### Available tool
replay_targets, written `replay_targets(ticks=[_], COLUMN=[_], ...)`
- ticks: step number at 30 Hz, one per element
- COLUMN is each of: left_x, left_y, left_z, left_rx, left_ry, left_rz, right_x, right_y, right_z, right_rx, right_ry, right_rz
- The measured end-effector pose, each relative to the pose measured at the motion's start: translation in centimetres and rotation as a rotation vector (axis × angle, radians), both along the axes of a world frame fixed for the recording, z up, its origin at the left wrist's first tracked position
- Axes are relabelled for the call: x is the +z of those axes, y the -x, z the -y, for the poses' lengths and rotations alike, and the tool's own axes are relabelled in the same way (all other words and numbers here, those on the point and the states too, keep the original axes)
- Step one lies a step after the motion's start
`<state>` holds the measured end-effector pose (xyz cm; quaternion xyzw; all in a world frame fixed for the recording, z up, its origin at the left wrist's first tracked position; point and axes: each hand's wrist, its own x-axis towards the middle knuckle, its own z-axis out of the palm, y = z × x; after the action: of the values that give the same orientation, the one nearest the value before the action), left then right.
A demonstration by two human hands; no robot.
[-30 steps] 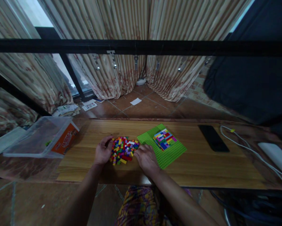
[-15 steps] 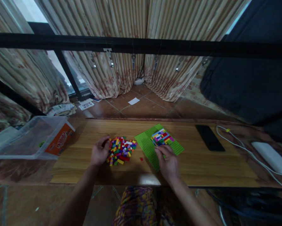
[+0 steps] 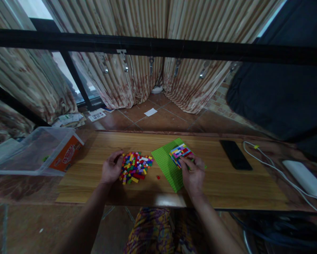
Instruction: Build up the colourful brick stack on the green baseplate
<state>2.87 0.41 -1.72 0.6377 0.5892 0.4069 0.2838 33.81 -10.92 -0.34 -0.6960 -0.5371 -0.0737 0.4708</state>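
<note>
My right hand [image 3: 193, 175] is nearly closed, thumb and fingertips together; whether they pinch a brick I can't tell. Just ahead and leftward, at its fingertips, lies the multicoloured slab of plastic bricks [image 3: 180, 151], on a flat green studded baseplate [image 3: 166, 160] slanting one corner towards me. Farther left, my half-curled left hand [image 3: 112, 169], its hold unclear, flanks the mixed-colour loose brick pile [image 3: 133, 167].
</note>
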Motion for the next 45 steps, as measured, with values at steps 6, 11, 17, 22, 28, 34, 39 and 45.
replay_targets(ticks=[6,11,17,22,28,34,39,45], left_x=[0.1,0.4,0.2,0.3,0.0,-0.1,0.6,0.9], left_y=[-0.1,-0.2,-0.1,-0.1,0.0,0.0,-0.2,-0.4], left_z=[0.1,0.3,0.1,0.2,0.1,0.1,0.3,0.5], left_rx=[0.002,0.01,0.006,0.001,-0.009,-0.008,-0.008,-0.01], left_ry=[-0.015,-0.001,-0.02,-0.015,-0.012,-0.008,0.0,-0.01], left_rz=[-0.007,-0.014,-0.003,-0.019,0.01,-0.014,-0.03,-0.007], right_x=[-0.4,-0.7,-0.3,0.4,0.5,0.7,0.6,0.6], right_y=[-0.2,-0.2,-0.2,-0.1,0.2,0.4,0.1,-1.7], right_z=[0.0,-0.1,-0.7,-1.2,-1.7,-2.4,-2.4,-0.8], right_rx=[-0.038,-0.024,-0.068,-0.108,-0.198,-0.227,-0.21,-0.186], right_ry=[-0.03,-0.038,-0.072,-0.032,-0.024,0.01,0.009,-0.024], right_rz=[0.082,0.12,-0.04,-0.153,-0.35,-0.475,-0.519,-0.56])
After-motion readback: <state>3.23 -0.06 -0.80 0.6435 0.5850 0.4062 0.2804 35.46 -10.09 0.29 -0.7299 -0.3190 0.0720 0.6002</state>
